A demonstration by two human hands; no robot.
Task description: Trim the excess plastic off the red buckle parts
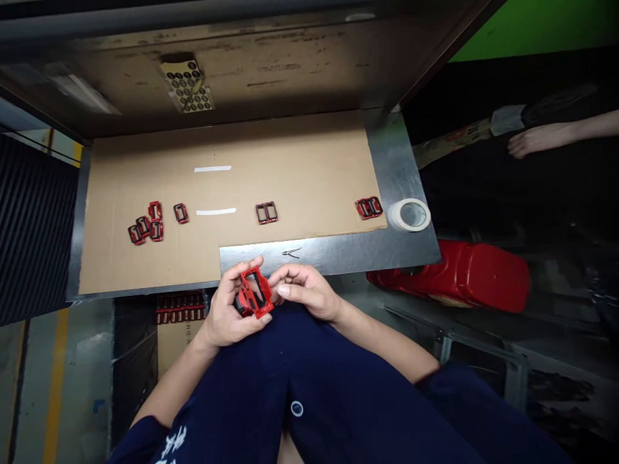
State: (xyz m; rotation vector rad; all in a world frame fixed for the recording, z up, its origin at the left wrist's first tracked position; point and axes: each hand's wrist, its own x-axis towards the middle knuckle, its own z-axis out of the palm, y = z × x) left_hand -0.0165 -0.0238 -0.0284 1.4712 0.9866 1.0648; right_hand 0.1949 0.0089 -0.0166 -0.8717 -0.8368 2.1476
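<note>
My left hand (229,309) grips a red plastic frame (264,310) with black inner parts, fingers and thumb around its edges, just in front of the table. Close to the frame's right side is my right hand (309,290), its fingers curled and thumb against them; whatever they hold, if anything, is hidden. On the cardboard beyond lie a pair of red and black frames (267,212), a single frame (180,213), a group of similar frames (155,230) at the left and more frames (369,207) at the right. Small pliers (291,253) lie on the bare metal strip.
A roll of white tape (411,214) rests on the table's right end. Below the left edge stands a box of red frames (181,314). A red stool (488,277) is at the right, and another person's hand (532,142) appears beyond. A sticker sheet (187,86) hangs on the back panel.
</note>
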